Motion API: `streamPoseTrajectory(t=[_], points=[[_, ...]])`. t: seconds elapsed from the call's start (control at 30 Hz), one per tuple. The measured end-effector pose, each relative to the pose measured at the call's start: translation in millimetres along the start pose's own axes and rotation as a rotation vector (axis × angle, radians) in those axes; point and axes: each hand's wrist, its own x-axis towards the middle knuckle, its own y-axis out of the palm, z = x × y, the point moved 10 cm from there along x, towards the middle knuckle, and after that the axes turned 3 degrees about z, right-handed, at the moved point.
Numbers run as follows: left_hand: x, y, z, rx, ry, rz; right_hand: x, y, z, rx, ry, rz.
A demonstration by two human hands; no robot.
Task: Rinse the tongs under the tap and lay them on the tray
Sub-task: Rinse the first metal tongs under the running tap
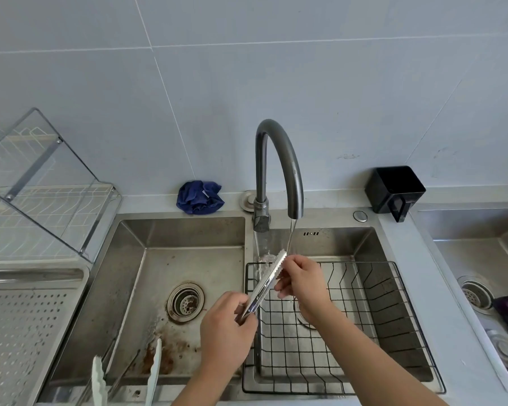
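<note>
Steel tongs (266,284) slant up from lower left to upper right over the divider of the double sink, with their serrated tips in the water falling from the curved tap (279,168). My left hand (226,326) grips the hinge end. My right hand (301,281) pinches the tongs near the tips, fingers curled on them. The perforated steel tray (18,326) lies at the left, beside the left basin.
A black wire basket (373,323) fills the right basin. A second pair of tongs with pale tips (156,367) leans in the stained left basin (170,259). A blue cloth (200,197), a black caddy (393,190) and a dish rack (41,206) line the back.
</note>
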Motion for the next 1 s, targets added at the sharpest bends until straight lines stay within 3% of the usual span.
streamPoseTrajectory(t=[0.17, 0.37, 0.53, 0.63, 0.73, 0.9, 1.0], points=[[-0.9, 6.9, 5.8, -0.055, -0.084, -0.019, -5.1, 1.0, -3.8, -0.077, -0.021, -0.075], [8.7, 16.3, 16.3, -0.262, -0.244, -0.062, -15.1, 38.7, -25.1, -0.097, 0.125, 0.143], [16.5, 37.3, 13.1, -0.403, -0.276, -0.002, 1.3, 4.6, 7.0, -0.128, 0.016, -0.061], [13.7, 45.3, 14.8, -0.454, -0.282, 0.013, -0.4, 5.8, 10.2, -0.153, -0.016, 0.025], [11.7, 56.7, 22.4, -0.604, -0.357, 0.034, -6.0, 11.7, -4.4, -0.088, 0.051, 0.14], [4.9, 79.1, 21.7, -0.925, -0.486, 0.145, -1.4, 1.6, 12.9, 0.057, 0.011, 0.155], [11.0, 82.0, 22.5, -0.903, -0.508, 0.148, -11.7, 11.3, 14.1, 0.199, 0.0, 0.231]])
